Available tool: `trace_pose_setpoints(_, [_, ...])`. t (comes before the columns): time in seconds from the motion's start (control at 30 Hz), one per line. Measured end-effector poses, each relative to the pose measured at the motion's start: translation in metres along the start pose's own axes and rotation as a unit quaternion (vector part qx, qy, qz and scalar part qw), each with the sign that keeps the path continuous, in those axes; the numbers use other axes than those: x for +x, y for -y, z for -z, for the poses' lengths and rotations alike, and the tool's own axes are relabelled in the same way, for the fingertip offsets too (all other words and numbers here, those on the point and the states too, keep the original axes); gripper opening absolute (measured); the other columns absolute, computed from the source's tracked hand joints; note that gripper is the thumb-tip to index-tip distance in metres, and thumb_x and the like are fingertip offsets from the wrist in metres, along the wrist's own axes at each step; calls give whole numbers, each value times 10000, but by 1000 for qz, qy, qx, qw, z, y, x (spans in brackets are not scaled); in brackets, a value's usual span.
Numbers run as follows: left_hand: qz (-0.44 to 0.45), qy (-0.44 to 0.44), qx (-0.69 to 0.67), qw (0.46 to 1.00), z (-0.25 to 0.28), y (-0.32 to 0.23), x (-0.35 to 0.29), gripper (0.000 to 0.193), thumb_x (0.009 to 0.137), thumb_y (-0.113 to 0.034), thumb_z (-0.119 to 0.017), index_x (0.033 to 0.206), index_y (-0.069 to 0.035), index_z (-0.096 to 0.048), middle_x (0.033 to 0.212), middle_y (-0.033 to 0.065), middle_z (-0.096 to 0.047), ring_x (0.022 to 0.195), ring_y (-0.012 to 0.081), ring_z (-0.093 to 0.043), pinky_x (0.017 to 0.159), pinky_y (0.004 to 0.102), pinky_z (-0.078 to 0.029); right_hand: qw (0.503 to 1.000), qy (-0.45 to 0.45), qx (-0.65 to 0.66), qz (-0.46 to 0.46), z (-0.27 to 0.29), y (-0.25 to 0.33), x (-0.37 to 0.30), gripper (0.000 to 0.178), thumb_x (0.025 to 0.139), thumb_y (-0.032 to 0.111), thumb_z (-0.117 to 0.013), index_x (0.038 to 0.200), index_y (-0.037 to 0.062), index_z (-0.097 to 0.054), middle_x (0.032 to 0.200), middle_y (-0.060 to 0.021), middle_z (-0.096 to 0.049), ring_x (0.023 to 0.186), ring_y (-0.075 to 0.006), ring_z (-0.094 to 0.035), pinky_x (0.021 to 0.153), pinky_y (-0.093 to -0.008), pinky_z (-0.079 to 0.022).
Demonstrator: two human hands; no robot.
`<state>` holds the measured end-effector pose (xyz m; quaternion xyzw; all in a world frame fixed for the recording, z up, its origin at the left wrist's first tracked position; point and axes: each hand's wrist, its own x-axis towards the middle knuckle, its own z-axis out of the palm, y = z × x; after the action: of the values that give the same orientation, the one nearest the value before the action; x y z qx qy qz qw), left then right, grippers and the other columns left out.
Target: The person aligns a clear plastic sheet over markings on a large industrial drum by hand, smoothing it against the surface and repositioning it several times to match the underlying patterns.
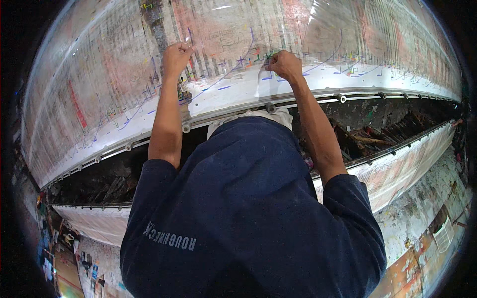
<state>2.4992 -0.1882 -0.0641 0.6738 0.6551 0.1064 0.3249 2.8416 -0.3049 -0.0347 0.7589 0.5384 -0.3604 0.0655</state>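
A long table (223, 92) with a glossy, stained top curves across the view in front of me. My left hand (177, 58) is raised over its far part, thumb and fingers pinched together. To the right, at about the same distance, my right hand (285, 65) is also closed in a pinch, its fingertips turned down toward the table. Whatever the fingers hold is too thin or hidden to make out. Blue, red and green marks (242, 62) dot the surface between and beside my hands, over streaky grey and reddish stains.
A metal rail (238, 104) with round knobs runs along the table's near edge, close to my waist. Behind me stands another long, pale table (392, 169). Dark wooden scraps (377, 139) lie in the gap between the tables. At the lower right is a worn, paint-spattered floor (422, 213).
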Motion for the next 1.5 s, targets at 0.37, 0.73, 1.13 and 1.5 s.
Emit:
trace_pose_setpoints(0.37, [-1,-24,-15,1000,-2,2,-3,298,781,-322,-796,790,-32,-726,717,142,-688,666,297,-668,639,401,-509,1000,-18,-15,16,-3,3,0,258,680,366,-804,836,163,-776,883,-126,-744,875,-328,-710,780,-482,-529])
trace_pose_setpoints(0.73, [-37,-42,-22,998,-4,0,-8,264,788,-282,-784,789,-28,-713,750,149,-696,715,319,-677,676,410,-513,999,-23,-40,13,-1,7,-5,273,692,328,-787,879,130,-776,919,-149,-741,896,-338,-706,815,-518,-501])
trace_pose_setpoints(1.13, [-64,-57,-26,996,-4,2,-14,249,773,-233,-786,725,-23,-660,752,151,-681,691,306,-658,674,421,-506,998,-27,-46,14,-1,10,-7,254,703,338,-804,851,136,-760,904,-128,-742,900,-323,-708,835,-501,-494])
trace_pose_setpoints(1.5, [-92,-161,130,974,-29,-40,-11,475,763,-155,-751,1196,-51,-587,1000,190,-646,964,411,-605,851,480,-478,996,-70,-43,36,-1,8,-5,204,696,278,-763,800,103,-748,832,-155,-728,805,-351,-709,738,-465,-526])
